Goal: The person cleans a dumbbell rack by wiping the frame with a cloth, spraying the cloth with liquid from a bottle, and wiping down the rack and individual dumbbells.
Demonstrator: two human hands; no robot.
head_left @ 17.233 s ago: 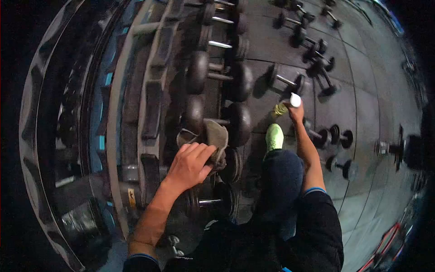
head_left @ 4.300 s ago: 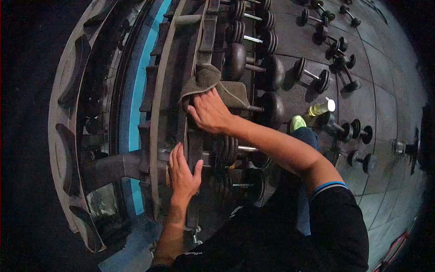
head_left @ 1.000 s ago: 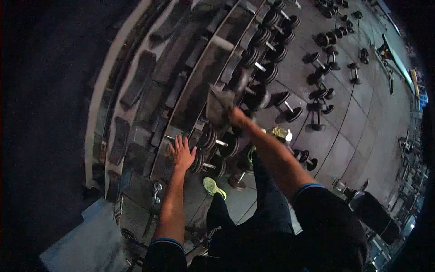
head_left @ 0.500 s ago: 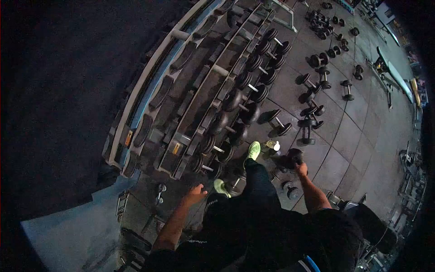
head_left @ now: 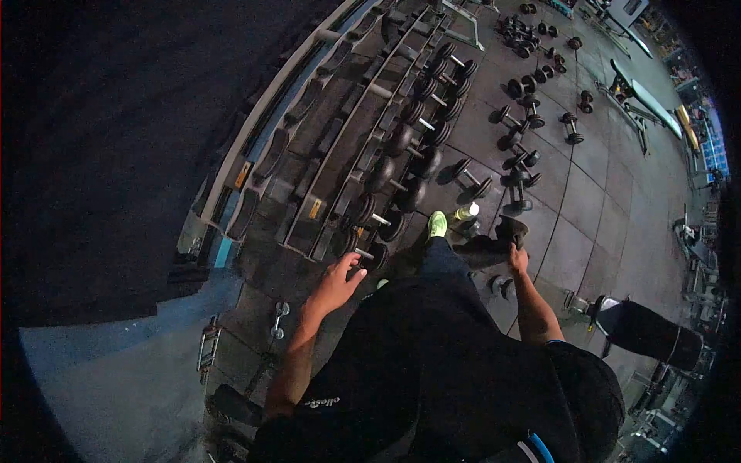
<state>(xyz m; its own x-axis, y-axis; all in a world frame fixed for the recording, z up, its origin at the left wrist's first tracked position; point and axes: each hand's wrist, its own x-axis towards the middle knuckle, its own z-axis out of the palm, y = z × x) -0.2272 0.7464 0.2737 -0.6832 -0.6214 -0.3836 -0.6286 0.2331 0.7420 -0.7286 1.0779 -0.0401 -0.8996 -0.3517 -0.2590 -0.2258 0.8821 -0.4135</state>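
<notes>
My left hand is open, its fingers slightly curled and thumb apart. Its fingertips overlap the near-end dumbbell in the row beside the rack. A black, rounded object is in my right hand, whose fingers are closed at its lower edge; I cannot tell what kind of thing it is. Just left of that object, a bottle with a white cap stands near my yellow-green shoe. A dumbbell lies on the floor below my right hand.
A long dumbbell rack runs up the left, with a row of dumbbells along its side. Loose dumbbells are scattered over the tiled floor. A black padded bench stands at the lower right.
My left hand has moved up and right to the row's near-end dumbbell. My right hand has risen slightly with the black object, which now shows a different side. The view has shifted.
</notes>
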